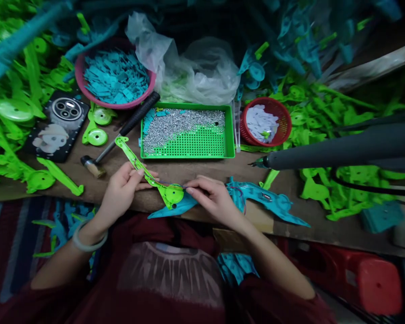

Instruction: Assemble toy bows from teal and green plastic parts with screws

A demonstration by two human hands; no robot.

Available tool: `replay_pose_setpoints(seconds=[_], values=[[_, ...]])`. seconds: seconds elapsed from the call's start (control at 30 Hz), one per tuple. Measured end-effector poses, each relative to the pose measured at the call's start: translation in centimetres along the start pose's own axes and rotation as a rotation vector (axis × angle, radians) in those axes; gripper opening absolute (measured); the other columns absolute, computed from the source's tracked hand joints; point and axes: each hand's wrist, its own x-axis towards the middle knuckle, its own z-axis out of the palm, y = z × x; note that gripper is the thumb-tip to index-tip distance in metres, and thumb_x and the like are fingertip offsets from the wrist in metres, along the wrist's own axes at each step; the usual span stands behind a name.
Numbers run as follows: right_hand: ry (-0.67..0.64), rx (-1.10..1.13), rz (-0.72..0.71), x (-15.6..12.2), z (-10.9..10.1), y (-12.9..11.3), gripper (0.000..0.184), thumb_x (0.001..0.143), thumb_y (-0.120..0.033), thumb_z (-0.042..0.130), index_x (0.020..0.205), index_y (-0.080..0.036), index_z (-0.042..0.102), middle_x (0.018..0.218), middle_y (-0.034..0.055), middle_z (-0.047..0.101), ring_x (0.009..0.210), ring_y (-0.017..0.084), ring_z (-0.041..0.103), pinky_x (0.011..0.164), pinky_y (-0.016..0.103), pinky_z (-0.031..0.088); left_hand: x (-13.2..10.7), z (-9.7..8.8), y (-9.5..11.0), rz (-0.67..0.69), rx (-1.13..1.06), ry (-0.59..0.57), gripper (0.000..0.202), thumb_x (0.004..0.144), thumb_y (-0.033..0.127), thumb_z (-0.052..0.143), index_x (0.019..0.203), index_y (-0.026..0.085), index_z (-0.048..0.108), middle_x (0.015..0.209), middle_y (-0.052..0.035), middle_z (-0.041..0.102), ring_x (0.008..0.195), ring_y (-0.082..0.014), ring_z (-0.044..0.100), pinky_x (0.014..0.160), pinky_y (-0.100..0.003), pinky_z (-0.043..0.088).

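My left hand (123, 189) is closed on the long arm of a green plastic part (145, 173) that ends in a round disc (174, 194). It lies over a teal plastic part (175, 209) at the table's near edge. My right hand (214, 195) pinches at the disc's right side, where a thin wire runs; what its fingers hold is too small to name. More teal parts (273, 204) lie just right of that hand.
A green tray (189, 146) holds several small metal pins. A hammer (121, 135) lies left of it, a phone (57, 126) further left. A pink bowl (114, 76) of teal pieces, a red basket (266, 121), plastic bags and heaps of green parts surround. A grey tool (340, 148) reaches in from the right.
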Motion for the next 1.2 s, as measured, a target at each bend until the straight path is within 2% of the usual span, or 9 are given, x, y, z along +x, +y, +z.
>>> replay_pose_setpoints(seconds=[0.13,0.4,0.67,0.87,0.97,1.03,1.1,1.17,1.2], values=[[-0.033,-0.008,-0.078,-0.1,0.8,0.8,0.016,0.097,-0.024,0.053,0.094,-0.018,0.067,0.074,0.0008,0.059,0.069,0.012,0.056,0.061,0.024,0.041,0.1,-0.3,-0.8,-0.067,-0.001,-0.003,0.027,0.089,0.043,0.064,0.094,0.017,0.056,0.095,-0.0072,0.077,0.09,-0.0206,0.074,0.077,-0.032,0.063],[-0.07,-0.009,-0.193,-0.4,1.2,1.0,0.015,0.098,-0.023,0.052,0.102,-0.016,0.066,0.079,0.0033,0.06,0.073,0.013,0.056,0.063,0.026,0.043,0.5,-2.0,-0.3,-0.132,0.041,-0.092,0.028,0.088,0.042,0.065,0.096,0.016,0.058,0.096,-0.0085,0.076,0.089,-0.0211,0.075,0.078,-0.033,0.063],[-0.061,-0.019,-0.198,-0.4,1.4,1.1,0.017,0.098,-0.022,0.052,0.105,-0.015,0.065,0.079,0.0034,0.061,0.071,0.013,0.056,0.062,0.026,0.043,0.1,-0.5,-0.5,-0.131,0.008,-0.075,0.031,0.088,0.044,0.064,0.096,0.016,0.055,0.097,-0.0088,0.075,0.088,-0.0196,0.074,0.079,-0.033,0.062],[-0.101,-0.018,-0.257,-0.2,1.4,1.0,0.017,0.096,-0.025,0.055,0.103,-0.014,0.066,0.078,0.0031,0.061,0.07,0.012,0.056,0.061,0.025,0.042,0.1,-1.4,-0.6,-0.084,0.078,-0.023,0.034,0.086,0.047,0.065,0.094,0.016,0.055,0.094,-0.0082,0.075,0.09,-0.0198,0.073,0.079,-0.032,0.061],[-0.121,-0.059,-0.284,0.0,1.4,1.1,0.018,0.096,-0.027,0.056,0.104,-0.014,0.065,0.078,0.0029,0.06,0.07,0.013,0.056,0.061,0.025,0.043,0.1,-1.9,-0.9,-0.082,0.159,-0.021,0.035,0.088,0.049,0.061,0.096,0.016,0.054,0.082,-0.0038,0.07,0.077,-0.0171,0.072,0.07,-0.028,0.061],[-0.118,-0.1,-0.295,-0.3,1.4,0.9,0.018,0.097,-0.027,0.055,0.106,-0.015,0.064,0.08,0.0032,0.062,0.071,0.013,0.057,0.061,0.025,0.044,-0.3,-2.3,-1.0,-0.013,0.301,0.027,0.035,0.09,0.048,0.061,0.103,0.017,0.053,0.082,-0.0019,0.066,0.066,-0.0146,0.068,0.059,-0.025,0.058],[-0.085,-0.199,-0.318,-0.9,1.7,0.4,0.018,0.098,-0.026,0.052,0.108,-0.016,0.063,0.082,0.0042,0.064,0.073,0.013,0.058,0.063,0.025,0.046,-1.0,-2.8,-1.2,0.189,0.524,0.18,0.038,0.088,0.042,0.065,0.113,0.017,0.051,0.094,-0.0043,0.063,0.063,-0.0119,0.064,0.055,-0.024,0.055],[-0.044,-0.364,-0.343,-1.6,2.4,-0.5,0.02,0.099,-0.023,0.048,0.113,-0.016,0.062,0.084,0.0057,0.065,0.075,0.015,0.059,0.065,0.026,0.047,-1.8,-3.1,-1.4,0.454,0.763,0.25,0.041,0.088,0.031,0.068,0.122,0.018,0.05,0.113,-0.0091,0.058,0.071,-0.0112,0.063,0.063,-0.026,0.056],[-0.035,-0.456,-0.353,-1.9,2.9,-1.0,0.023,0.1,-0.021,0.046,0.116,-0.015,0.061,0.084,0.0062,0.065,0.075,0.015,0.058,0.065,0.027,0.047,-2.2,-3.3,-1.5,0.563,0.861,0.193,0.041,0.088,0.027,0.067,0.125,0.019,0.05,0.121,-0.0112,0.055,0.079,-0.0131,0.064,0.07,-0.029,0.058]])
